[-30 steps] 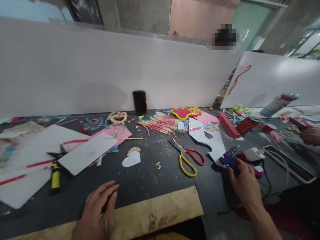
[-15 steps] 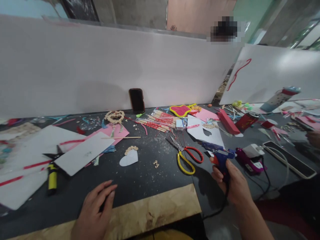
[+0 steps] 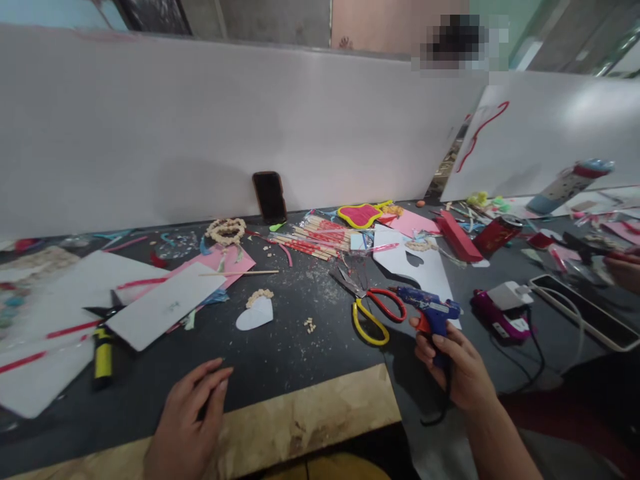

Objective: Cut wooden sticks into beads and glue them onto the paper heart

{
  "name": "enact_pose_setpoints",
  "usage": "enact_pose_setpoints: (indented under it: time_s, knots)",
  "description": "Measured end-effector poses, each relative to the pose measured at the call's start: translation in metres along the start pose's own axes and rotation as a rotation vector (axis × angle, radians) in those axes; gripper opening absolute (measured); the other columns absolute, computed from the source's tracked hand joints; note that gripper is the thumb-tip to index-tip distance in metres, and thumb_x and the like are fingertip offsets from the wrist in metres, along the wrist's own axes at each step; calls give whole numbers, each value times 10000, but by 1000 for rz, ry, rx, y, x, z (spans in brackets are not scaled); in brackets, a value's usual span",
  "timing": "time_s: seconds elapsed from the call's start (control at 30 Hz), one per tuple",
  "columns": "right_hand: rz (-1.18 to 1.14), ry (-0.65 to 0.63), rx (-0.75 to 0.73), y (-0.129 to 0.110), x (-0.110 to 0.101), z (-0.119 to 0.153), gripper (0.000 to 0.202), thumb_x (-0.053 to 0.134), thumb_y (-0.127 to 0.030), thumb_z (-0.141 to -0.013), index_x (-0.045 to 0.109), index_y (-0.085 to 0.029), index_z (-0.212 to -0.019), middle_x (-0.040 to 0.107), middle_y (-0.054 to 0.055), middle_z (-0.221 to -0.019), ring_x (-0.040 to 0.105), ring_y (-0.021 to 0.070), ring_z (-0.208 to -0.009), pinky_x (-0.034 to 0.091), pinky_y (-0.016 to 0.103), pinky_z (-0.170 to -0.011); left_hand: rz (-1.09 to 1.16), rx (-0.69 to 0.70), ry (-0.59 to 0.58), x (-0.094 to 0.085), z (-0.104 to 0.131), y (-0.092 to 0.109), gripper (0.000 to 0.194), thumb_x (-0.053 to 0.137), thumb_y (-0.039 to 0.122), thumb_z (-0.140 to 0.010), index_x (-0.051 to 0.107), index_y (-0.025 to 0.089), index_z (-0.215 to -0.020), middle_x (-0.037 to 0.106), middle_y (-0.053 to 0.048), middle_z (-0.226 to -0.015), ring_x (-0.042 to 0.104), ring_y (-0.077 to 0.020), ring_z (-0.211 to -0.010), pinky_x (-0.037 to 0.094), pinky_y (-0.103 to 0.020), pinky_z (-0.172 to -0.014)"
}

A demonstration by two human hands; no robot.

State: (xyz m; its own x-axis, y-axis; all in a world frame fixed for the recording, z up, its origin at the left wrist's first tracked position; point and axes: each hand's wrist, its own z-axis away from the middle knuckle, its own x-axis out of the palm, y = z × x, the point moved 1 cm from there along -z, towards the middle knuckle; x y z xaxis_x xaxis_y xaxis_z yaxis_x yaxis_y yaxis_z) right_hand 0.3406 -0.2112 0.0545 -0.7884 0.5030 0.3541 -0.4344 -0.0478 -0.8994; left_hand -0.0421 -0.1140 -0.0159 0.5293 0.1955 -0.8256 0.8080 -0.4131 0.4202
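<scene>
My right hand [image 3: 463,370] is wrapped round the grip of a blue glue gun [image 3: 427,305], held above the table with its nozzle pointing left. The nozzle is close to the red handle of a pair of scissors [image 3: 363,293], which lies open on the table. Near the front edge rests my left hand [image 3: 190,417], its fingers stretched out and holding nothing. Beyond it lies a white paper heart [image 3: 256,316] with a row of small pale pieces along its upper edge. A little pile of similar pieces [image 3: 310,325] sits to the heart's right.
Pliers [image 3: 103,353] and white sheets [image 3: 167,303] lie at left. Against the white board [image 3: 210,127] leans a phone [image 3: 270,198]. Packed sticks [image 3: 320,239], a red can [image 3: 497,235] and a purple power adapter [image 3: 501,320] stand around. Another person's hand [image 3: 625,270] shows at far right.
My right hand has brought the glue gun slightly left, its nozzle now nearer the scissors' red handle. The view has shifted a little. My left hand stays about where it was.
</scene>
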Motion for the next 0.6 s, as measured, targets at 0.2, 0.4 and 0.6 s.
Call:
enact_pose_setpoints:
  time_s: [0.2, 0.4, 0.6]
  knots:
    - [-32, -90, 72, 1, 0, 3, 384, 588, -303, -631, 580, -205, -1002, 550, 40, -713, 497, 153, -627, 360, 236, -466, -7, 1, -8, -1, -1, 3, 243, 422, 331, -841, 605, 212, -948, 555, -77, -1091, 502, -237, -1027, 380, -412, -905]
    - [-13, -77, 57, 6, 0, 3, 402, 621, -218, -632, 564, -211, -1030, 554, 22, -699, 485, 134, -632, 381, 225, -513, 0, -4, 10, -1, 0, 5, 248, 418, 336, -842, 608, 209, -940, 557, -77, -1082, 507, -241, -1017, 383, -417, -898]
    - [-19, -72, 28, 9, 3, 4, 280, 586, -225, -687, 581, -216, -967, 509, -7, -604, 438, 99, -563, 347, 193, -482, -1, 4, -5, 0, 0, 2, 226, 431, 320, -840, 602, 222, -950, 559, -68, -1084, 507, -233, -1021, 389, -402, -889]
